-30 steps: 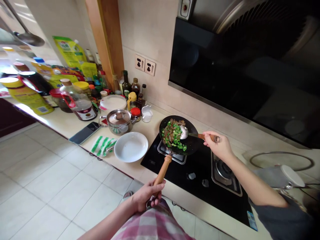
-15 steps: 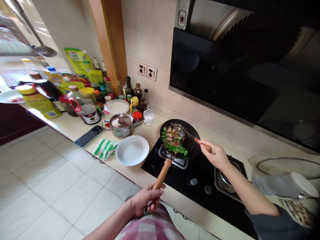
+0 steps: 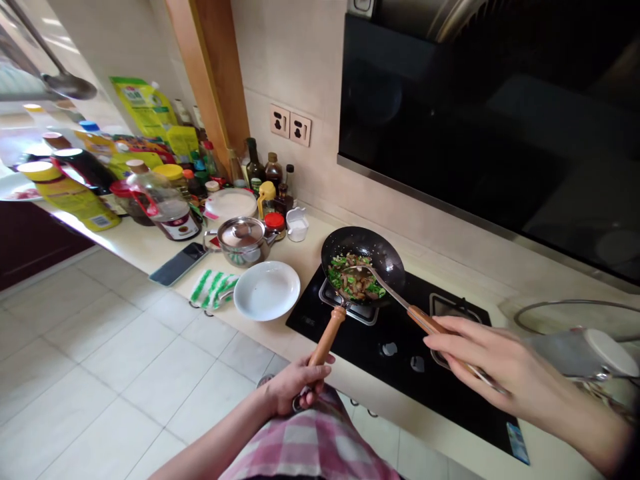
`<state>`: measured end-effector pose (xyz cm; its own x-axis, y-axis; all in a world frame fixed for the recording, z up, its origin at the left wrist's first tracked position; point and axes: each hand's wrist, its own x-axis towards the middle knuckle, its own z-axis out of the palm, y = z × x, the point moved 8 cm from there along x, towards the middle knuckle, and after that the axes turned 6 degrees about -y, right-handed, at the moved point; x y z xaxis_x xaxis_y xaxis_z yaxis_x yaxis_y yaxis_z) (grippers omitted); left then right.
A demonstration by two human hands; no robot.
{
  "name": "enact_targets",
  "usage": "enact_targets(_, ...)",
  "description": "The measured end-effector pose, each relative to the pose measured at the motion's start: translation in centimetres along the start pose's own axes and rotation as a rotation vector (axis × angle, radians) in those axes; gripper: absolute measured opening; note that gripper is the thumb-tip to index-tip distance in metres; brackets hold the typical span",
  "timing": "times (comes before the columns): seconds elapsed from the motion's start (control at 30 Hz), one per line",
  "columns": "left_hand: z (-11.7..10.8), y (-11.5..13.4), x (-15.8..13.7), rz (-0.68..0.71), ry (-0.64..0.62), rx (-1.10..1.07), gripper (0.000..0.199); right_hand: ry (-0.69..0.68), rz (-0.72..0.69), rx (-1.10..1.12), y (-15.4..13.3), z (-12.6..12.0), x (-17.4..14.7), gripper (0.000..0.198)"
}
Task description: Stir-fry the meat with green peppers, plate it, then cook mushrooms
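Observation:
A dark wok [image 3: 391,257] sits tilted over the left burner of the black gas hob. Meat slices with chopped green peppers [image 3: 359,283] lie in its near half. My left hand [image 3: 303,385] is closed round the wok's wooden handle [image 3: 327,333] near its end. With its fingers on the wooden grip, my right hand [image 3: 493,360] holds a metal ladle [image 3: 389,287] reaching into the wok. The ladle's head is down among the food and partly hidden by it. Left of the hob stands a white plate [image 3: 267,291] with nothing but small specks on it.
A lidded steel pot [image 3: 243,241], a green-striped cloth [image 3: 213,289] and a phone [image 3: 179,263] are left of the plate. Bottles and seasoning bags crowd the counter behind. The dark range hood [image 3: 450,147] overhangs the wall side. A grey pot [image 3: 575,353] stands at far right.
My right hand has come back toward me and to the right, drawing the ladle from the wok's far left to the near side. The food has gathered nearer the handle; my left hand keeps its hold.

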<state>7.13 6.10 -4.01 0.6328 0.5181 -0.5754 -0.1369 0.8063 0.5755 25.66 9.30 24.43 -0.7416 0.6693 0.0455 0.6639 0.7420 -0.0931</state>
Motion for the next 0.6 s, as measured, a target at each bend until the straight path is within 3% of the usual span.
enact_targets(0.07, 0.0, 0.0, 0.0, -0.002, 0.002, 0.004, 0.064, -0.022, 0.022, 0.022, -1.7, -0.7, 1.1, 0.027)
enact_targets(0.2, 0.1, -0.1, 0.2, 0.004, -0.009, 0.006, 0.065, -0.079, 0.119, -0.006, -1.8, 3.5, 4.4, 0.024)
enact_targets(0.3, 0.1, -0.2, 0.3, 0.014, -0.020, -0.008, 0.064, 0.015, 0.312, 0.031, 3.1, 4.4, 5.5, 0.024)
enact_targets(0.47, 0.0, -0.4, 0.2, 0.051, -0.039, -0.063, 0.061, 0.175, 0.842, 0.288, 14.1, 0.2, 3.4, 0.016)
enact_targets(0.53, 0.0, -0.3, 0.3, 0.081, -0.044, -0.074, 0.059, 0.247, 1.016, 0.476, 16.5, 0.3, 3.0, 0.015)
enact_targets(0.6, 0.0, -0.1, 0.3, 0.101, -0.055, -0.070, 0.057, 0.352, 1.122, 0.654, 17.3, 1.9, 3.2, 0.015)
